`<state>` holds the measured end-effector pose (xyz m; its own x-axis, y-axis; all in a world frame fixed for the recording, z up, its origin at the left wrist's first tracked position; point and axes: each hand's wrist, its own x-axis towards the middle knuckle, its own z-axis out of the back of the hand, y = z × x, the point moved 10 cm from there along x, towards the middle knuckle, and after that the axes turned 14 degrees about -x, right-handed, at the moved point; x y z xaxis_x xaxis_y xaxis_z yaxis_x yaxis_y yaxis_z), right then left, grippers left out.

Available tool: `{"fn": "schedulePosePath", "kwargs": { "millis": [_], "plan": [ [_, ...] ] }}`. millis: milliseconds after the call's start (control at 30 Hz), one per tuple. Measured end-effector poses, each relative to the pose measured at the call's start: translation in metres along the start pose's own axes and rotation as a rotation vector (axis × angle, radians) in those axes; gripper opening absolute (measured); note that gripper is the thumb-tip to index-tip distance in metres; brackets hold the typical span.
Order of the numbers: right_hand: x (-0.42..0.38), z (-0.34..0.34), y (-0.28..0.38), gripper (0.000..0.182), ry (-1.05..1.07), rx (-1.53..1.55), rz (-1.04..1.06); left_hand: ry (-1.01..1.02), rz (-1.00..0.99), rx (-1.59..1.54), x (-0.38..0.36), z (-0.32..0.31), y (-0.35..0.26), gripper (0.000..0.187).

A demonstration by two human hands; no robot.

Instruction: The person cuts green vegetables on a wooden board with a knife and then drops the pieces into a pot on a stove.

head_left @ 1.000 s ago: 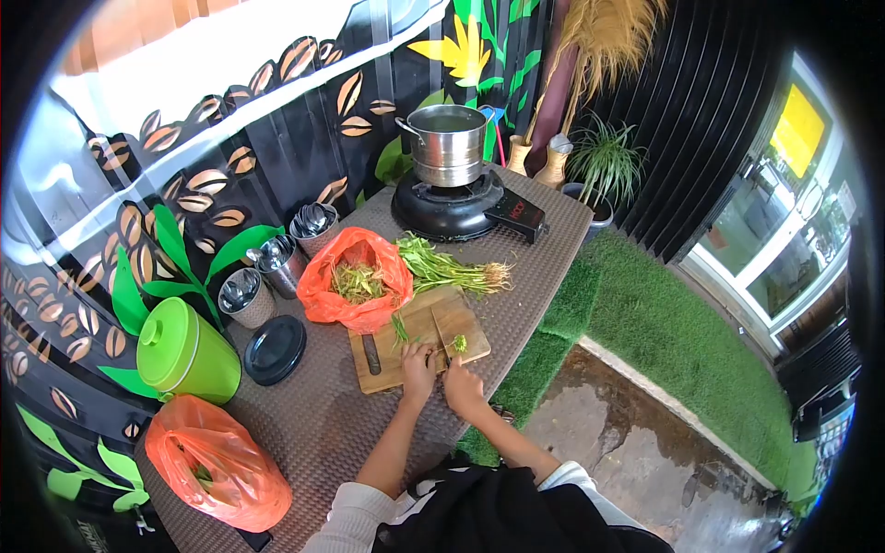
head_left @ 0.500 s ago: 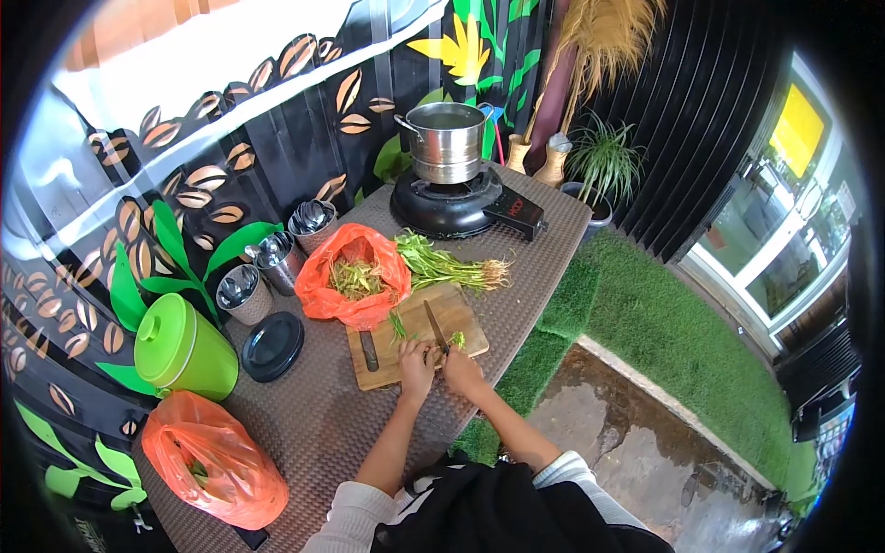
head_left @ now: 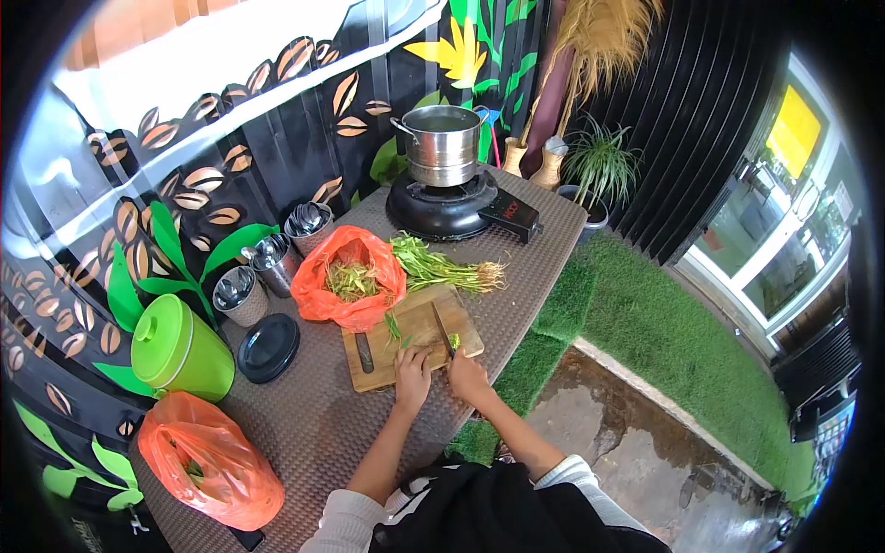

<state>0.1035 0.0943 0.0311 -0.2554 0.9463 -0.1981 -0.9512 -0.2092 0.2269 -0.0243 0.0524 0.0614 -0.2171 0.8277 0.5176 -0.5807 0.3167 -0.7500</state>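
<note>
At frame centre, on the brown worktop (head_left: 323, 424): wooden board (head_left: 410, 336). Right hand (head_left: 467, 376) at the board's lower right edge, fingers wrapped shut on the knife (head_left: 444, 329), blade pointing up-frame over the board. Left hand (head_left: 412, 369) just beside, fingers curled down on green stems (head_left: 398, 324) on the board. Above the board: orange bag (head_left: 348, 276) of trimmings and a loose bunch of greens (head_left: 442, 267). Higher, steel pot (head_left: 442, 143) on a black stove (head_left: 442, 207). Left of frame: green bin (head_left: 180, 346), black lid (head_left: 269, 347).

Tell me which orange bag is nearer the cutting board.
The orange bag holding green trimmings, touching the cutting board's far edge. The other orange bag lies at the table's near-left corner.
</note>
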Motion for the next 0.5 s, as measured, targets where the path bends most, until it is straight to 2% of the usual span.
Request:
{"fn": "schedulePosePath", "kwargs": {
  "millis": [133, 200, 300, 433, 500],
  "plan": [
    [-0.008, -0.002, 0.006, 0.035, -0.001, 0.044, 0.012, 0.025, 0.012, -0.023, 0.012, -0.006, 0.001, 0.013],
    [-0.010, -0.001, 0.005, 0.035, 0.008, 0.062, -0.007, 0.067, 0.036, -0.172, 0.019, -0.018, 0.003, 0.020],
    [-0.011, 0.000, 0.001, 0.035, 0.021, 0.032, -0.005, 0.098, 0.058, -0.221, 0.025, -0.029, 0.007, 0.024],
    [-0.015, 0.006, 0.007, 0.032, -0.049, -0.009, -0.008, 0.083, 0.107, -0.238, 0.024, -0.029, 0.013, 0.022],
    [-0.012, -0.004, 0.005, 0.035, 0.041, 0.010, -0.069, 0.043, 0.069, -0.293, 0.022, -0.024, 0.007, 0.021]
  ]
}}
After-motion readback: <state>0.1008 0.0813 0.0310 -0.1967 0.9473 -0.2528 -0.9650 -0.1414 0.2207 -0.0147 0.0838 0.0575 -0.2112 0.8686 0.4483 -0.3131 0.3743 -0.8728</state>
